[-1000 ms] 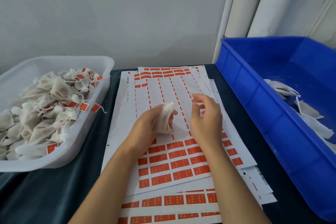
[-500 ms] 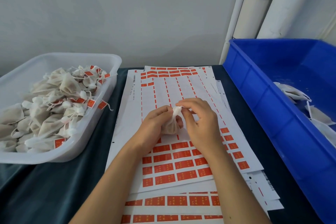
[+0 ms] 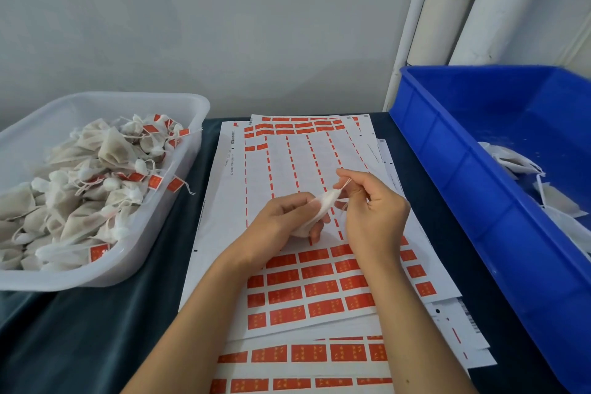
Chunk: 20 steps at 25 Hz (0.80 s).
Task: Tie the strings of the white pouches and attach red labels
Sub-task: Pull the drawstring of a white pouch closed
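Observation:
My left hand (image 3: 281, 221) grips a small white pouch (image 3: 323, 206) above the label sheets, its gathered neck pointing up and right. My right hand (image 3: 371, 205) pinches the pouch's thin strings (image 3: 343, 185) just beyond the neck. Sheets of red labels (image 3: 319, 288) lie on the table under both hands; the upper rows of the top sheet are mostly peeled off. The pouch's lower part is hidden inside my left palm.
A clear plastic tub (image 3: 166, 221) on the left holds several tied pouches with red labels. A blue crate (image 3: 463, 189) on the right holds several flat white pouches (image 3: 518, 160). Dark cloth (image 3: 96, 329) covers the table. White pipes (image 3: 447, 16) stand at the back right.
My right hand came in from the right to the pouch's neck and now pulls its strings up and right. The left hand kept hold of the pouch, whose neck is now drawn tight.

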{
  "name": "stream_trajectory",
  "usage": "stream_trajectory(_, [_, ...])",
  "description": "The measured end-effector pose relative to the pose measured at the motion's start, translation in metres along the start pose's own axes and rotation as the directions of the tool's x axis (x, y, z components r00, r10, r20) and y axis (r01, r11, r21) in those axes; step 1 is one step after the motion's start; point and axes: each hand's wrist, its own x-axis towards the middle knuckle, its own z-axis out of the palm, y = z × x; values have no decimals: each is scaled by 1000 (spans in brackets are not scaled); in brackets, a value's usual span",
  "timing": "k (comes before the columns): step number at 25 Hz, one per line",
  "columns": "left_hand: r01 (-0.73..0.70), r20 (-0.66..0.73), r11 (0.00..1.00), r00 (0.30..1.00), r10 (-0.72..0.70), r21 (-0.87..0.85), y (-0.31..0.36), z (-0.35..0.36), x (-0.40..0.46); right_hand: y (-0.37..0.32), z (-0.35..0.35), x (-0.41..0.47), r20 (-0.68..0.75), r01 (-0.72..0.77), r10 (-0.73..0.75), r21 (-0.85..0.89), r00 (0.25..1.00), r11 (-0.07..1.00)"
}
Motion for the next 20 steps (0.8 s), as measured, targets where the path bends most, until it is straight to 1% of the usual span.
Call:
stream_trajectory(2, [-17,3,996,1000,18,-91,-1,-1,-1,1,-1,0,61,-39,37,30,997,999])
stream_trajectory(4, [-29,-13,966,1000,27,-258,-4,-5,-1,0,-1,0,152,-58,52,31,987,998])
stream_trajectory(6, [-38,-36,885,999,25,-464,-4,-9,0,-2,0,-2,213,-36,34,4,977,999])
stream_trajectory(7, [-44,-56,847,998,18,-530,-4,-11,1,-4,1,-3,232,-13,16,-12,973,1000])
stream_trajectory(9, [-56,-102,813,995,-4,-580,-4,-13,2,-8,2,-5,260,52,-39,-44,965,998])
stream_trajectory(10, [-56,-126,814,992,-22,-579,-4,-12,3,-8,2,-6,273,104,-84,-60,958,993])
stream_trajectory(12, [-45,-183,850,981,-61,-525,-3,-10,4,-8,2,-6,302,223,-187,-89,935,971])
stream_trajectory(15, [-42,-258,927,964,-60,-372,-2,-3,5,-8,2,-8,351,336,-277,-118,894,935])
stream_trajectory(17, [-38,-302,985,953,-15,-171,-1,1,4,-10,1,-8,339,371,-312,-122,888,921])
stream_trajectory(18, [-35,-298,996,954,9,-79,0,2,4,-11,1,-8,315,372,-322,-116,893,921])
stream_trajectory(20, [-35,-248,999,968,35,2,1,3,3,-14,-1,-5,266,334,-303,-81,915,939])
